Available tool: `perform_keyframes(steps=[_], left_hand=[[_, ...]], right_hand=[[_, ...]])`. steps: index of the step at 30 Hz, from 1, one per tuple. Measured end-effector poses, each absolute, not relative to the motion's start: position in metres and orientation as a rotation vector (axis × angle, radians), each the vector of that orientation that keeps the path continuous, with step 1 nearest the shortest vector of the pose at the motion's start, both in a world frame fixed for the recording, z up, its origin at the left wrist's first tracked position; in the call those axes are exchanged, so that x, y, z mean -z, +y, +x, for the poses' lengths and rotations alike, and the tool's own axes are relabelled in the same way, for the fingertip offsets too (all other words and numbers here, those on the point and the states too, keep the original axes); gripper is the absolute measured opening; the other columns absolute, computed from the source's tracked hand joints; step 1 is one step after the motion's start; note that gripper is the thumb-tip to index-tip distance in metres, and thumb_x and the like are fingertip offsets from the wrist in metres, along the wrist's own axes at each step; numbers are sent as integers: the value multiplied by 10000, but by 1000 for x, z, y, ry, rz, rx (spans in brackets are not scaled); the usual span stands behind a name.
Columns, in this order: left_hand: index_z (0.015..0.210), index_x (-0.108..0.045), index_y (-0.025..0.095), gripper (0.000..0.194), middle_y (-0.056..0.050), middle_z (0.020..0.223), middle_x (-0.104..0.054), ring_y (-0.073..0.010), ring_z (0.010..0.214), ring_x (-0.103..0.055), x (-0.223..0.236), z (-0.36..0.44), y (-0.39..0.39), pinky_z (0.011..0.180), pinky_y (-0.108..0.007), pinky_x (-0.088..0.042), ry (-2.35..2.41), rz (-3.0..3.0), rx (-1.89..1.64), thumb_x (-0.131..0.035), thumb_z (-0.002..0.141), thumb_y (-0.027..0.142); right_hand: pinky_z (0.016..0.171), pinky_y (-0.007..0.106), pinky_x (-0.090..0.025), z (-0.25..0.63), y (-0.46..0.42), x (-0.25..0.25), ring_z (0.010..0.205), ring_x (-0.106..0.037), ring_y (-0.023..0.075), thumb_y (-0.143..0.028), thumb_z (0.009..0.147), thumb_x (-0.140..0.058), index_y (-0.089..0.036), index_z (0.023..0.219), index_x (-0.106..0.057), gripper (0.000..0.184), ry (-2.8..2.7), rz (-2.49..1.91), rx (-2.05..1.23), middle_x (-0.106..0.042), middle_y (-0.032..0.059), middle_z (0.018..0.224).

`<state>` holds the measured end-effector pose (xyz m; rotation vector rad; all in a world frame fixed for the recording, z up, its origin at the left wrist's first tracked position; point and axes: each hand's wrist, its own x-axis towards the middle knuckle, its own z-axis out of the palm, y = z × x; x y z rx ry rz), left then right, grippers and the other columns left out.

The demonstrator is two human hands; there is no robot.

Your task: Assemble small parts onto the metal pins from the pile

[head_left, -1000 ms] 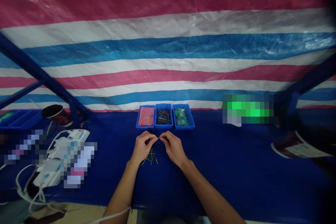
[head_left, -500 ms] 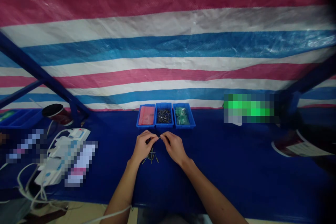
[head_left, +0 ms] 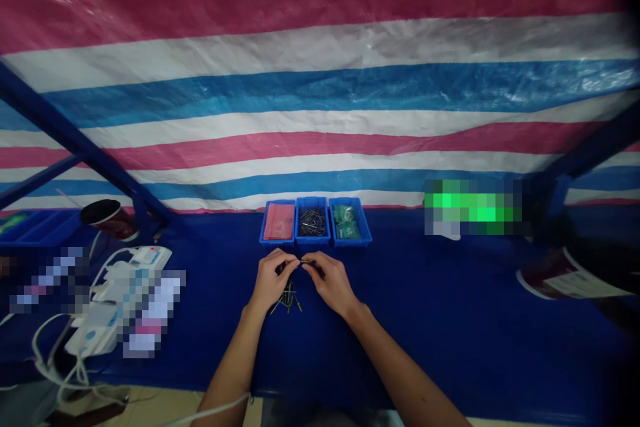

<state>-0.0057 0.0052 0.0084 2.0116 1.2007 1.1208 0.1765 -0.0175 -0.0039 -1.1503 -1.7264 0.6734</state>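
My left hand and my right hand meet over the blue table, fingertips pinched close together. Between them both grip a small thin metal pin, too small to make out in detail. Beneath and beside my left hand lies a loose pile of slim metal pins, some with yellowish parts, partly hidden by that hand. Just beyond my hands stand three blue bins: the middle bin holds many dark metal pins, the left one a pink packet, the right one green plastic packets.
On the left, a white power strip trails cables beside a blurred-out sheet. A dark paper cup stands behind it. Another cup lies at the right. Striped sheeting closes off the back; blue frame bars flank the table.
My right fingers have shifted slightly and curled at the pin, which now shows a little more between the hands. My left hand and the pile stay in place.
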Motion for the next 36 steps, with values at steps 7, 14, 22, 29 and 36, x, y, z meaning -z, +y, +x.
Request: perform_keyframes(steps=[7,14,22,29,36], left_hand=[[791,-726,189,204,-30,726,-653,-147,684,-546,-11,-4,5,672,-274,-425,1188,2029,-1084,-611,921,296],[790,-722,179,199,-33,722,-647,-146,686,-547,-8,-3,6,669,-266,-425,1176,2020,-1097,-623,914,299],[801,-729,181,177,-35,735,-657,-146,697,-573,-9,-3,5,681,-258,-440,1154,2008,-1114,-629,907,282],[804,-713,171,214,-31,718,-639,-137,652,-532,-7,-5,6,652,-256,-419,1212,1990,-1143,-614,917,323],[837,-716,180,196,-30,743,-633,-137,675,-533,-8,-5,5,656,-255,-411,1189,2030,-1083,-615,918,327]], right_hand=[[658,247,-483,178,-16,5,697,-663,156,-271,982,-518,-231,948,-693,182,-1702,-1184,-694,-709,16,830],[657,237,-403,177,-17,2,657,-622,144,-319,1013,-466,-210,819,-626,274,-1781,-1277,-608,-654,1,710],[564,248,-312,176,-16,3,543,-564,137,-383,1038,-389,-201,669,-537,438,-1846,-1427,-527,-602,0,602],[662,238,-460,178,-16,-1,718,-643,144,-323,981,-533,-225,1124,-641,204,-1738,-1201,-685,-704,25,929],[684,251,-506,179,-16,3,766,-674,161,-268,989,-515,-227,1031,-705,200,-1723,-1129,-677,-707,48,915]])
